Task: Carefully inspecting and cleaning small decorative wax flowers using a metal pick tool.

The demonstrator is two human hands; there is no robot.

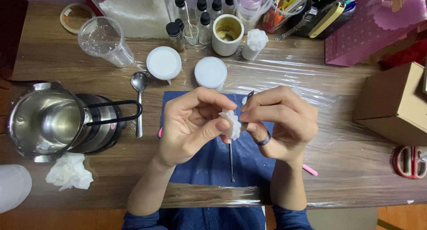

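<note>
From the head view, your left hand point(191, 123) pinches a small white flower-shaped wax piece point(231, 123) between thumb and fingers; your right hand point(280, 121) is closed on a thin metal tool point(247, 98), its tip touching the piece; just below your grip a slim metal pick point(231, 161) lies on the blue mat point(209, 163); beyond it stand two white round lids point(210, 72).

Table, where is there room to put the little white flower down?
Bare wood lies between the blue cloth and the brown cardboard box, and between the crumpled white tissue and that cloth. The back edge is crowded around the dark-capped small bottles and white ceramic cup.
</note>
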